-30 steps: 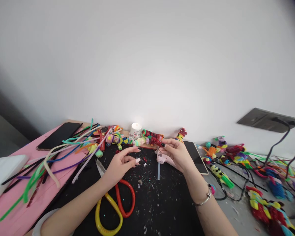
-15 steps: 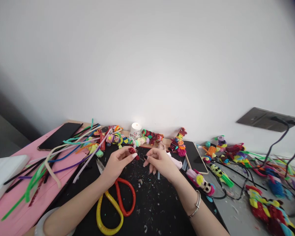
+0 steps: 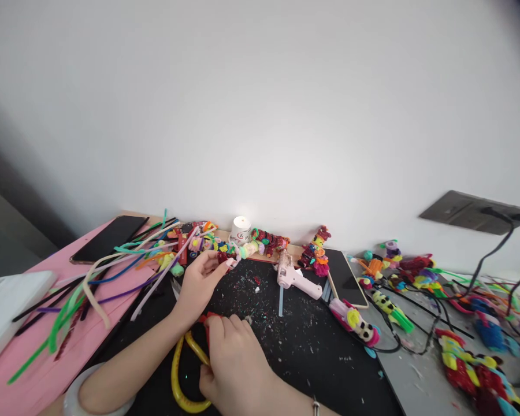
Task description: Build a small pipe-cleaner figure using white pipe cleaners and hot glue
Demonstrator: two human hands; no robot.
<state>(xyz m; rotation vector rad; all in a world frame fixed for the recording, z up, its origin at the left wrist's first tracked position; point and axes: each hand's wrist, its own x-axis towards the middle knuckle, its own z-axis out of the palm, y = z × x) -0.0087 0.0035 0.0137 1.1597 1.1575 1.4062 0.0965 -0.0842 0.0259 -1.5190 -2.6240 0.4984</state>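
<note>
My left hand (image 3: 201,283) is closed, pinching a small dark red glittery piece of pipe cleaner (image 3: 222,257) between thumb and fingers above the black mat (image 3: 299,352). Lower down, my right hand (image 3: 238,364) has its fingers curled round the red handle of the scissors (image 3: 175,375). Most of that red loop is hidden behind the hand, while the yellow loop shows beside it. The blades point away, partly covered by my left forearm. A tiny red scrap (image 3: 256,281) lies on the mat among coloured bits of fluff.
A pink glue gun (image 3: 301,283) and a tablet-like device (image 3: 344,277) lie right of centre. Against the wall stand a paper cup (image 3: 241,231) and several pipe cleaner figures (image 3: 315,251). Loose pipe cleaners (image 3: 99,271) and a black phone (image 3: 108,238) cover the left. More figures (image 3: 392,309) lie right, near cables.
My right hand has come down from beside the left hand and closed on the scissors' red handle. The left hand keeps the red piece, slightly shifted left. The glue gun is now uncovered.
</note>
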